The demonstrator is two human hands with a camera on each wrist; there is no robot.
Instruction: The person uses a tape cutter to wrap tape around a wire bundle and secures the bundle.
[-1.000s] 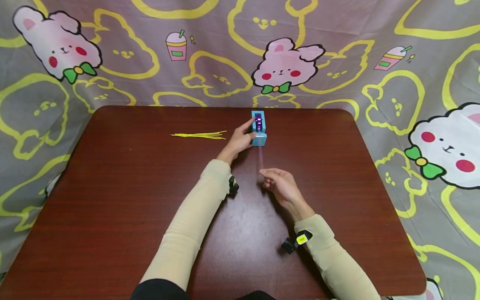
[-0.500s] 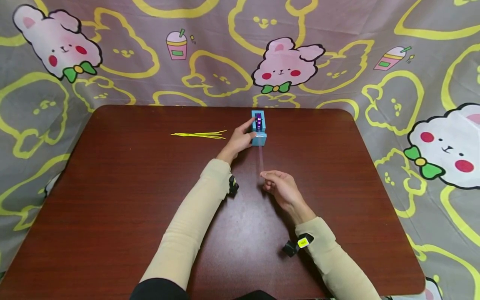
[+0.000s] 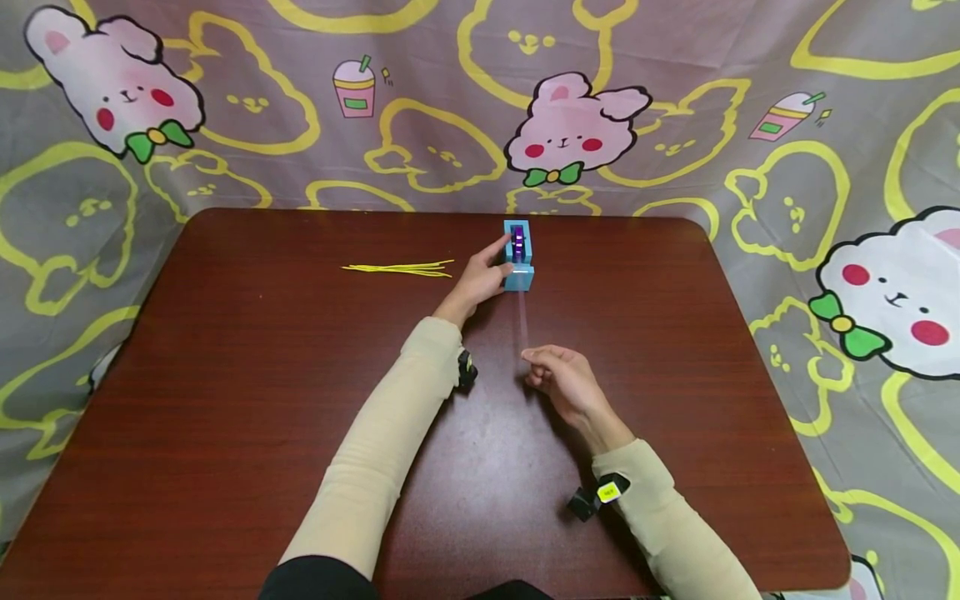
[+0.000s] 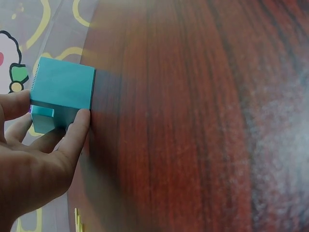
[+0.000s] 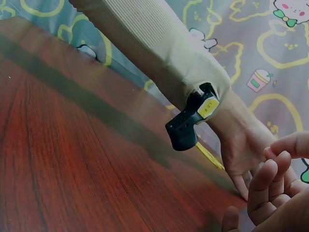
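Observation:
A light blue tape dispenser (image 3: 520, 279) with a purple roll core stands near the table's back edge. My left hand (image 3: 477, 283) grips it from its left side; in the left wrist view its fingers lie against the blue body (image 4: 65, 83). From the dispenser's front runs a clear strip of tape (image 3: 522, 321), stretched toward me. Between thumb and forefinger, my right hand (image 3: 567, 377) pinches the free end of that strip. In the right wrist view the right hand (image 5: 280, 193) shows in part, and the strip itself is hard to make out.
Several thin yellow strips (image 3: 397, 268) lie in a loose bundle left of the dispenser. The dark red wooden table (image 3: 247, 400) meets a patterned cloth (image 3: 420, 50) behind and at both sides. Each wrist wears a small black camera.
My right hand has drawn slightly back toward me, and the tape strip between it and the dispenser has grown a little longer. The left hand and the dispenser stay in place.

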